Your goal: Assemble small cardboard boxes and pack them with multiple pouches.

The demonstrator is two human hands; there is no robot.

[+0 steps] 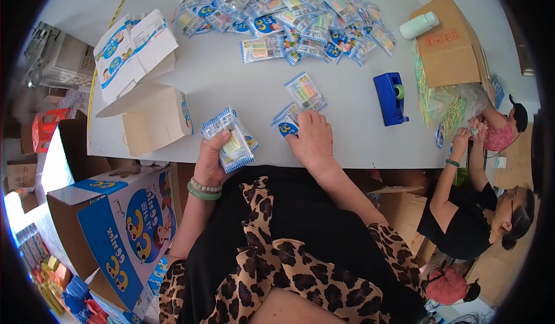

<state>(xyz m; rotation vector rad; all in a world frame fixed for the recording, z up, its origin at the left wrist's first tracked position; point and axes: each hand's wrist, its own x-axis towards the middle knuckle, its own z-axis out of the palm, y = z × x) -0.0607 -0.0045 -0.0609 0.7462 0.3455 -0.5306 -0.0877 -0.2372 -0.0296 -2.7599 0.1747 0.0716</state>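
Note:
Several small clear packets (234, 147) with blue-and-white striped ends are stacked in my left hand (209, 159), its thumb pressed on top. Coloured sticks show through the plastic. My right hand (315, 142) is closed at the edge of a blue-and-white packet (284, 119) lying on the table, thumb and fingers about its right side. Just beyond the fingertips, another packet (305, 90) lies flat with its coloured sticks showing. A large heap of the same packets (289, 20) covers the far middle of the table.
An open white-and-blue carton (156, 119) stands at the left of the grey table (347, 147). To the right are a blue tape dispenser (391, 100), a brown box (448, 43) and a white bottle (419, 26). Co-workers (474, 208) sit at the right. A large printed carton (124, 231) is below left.

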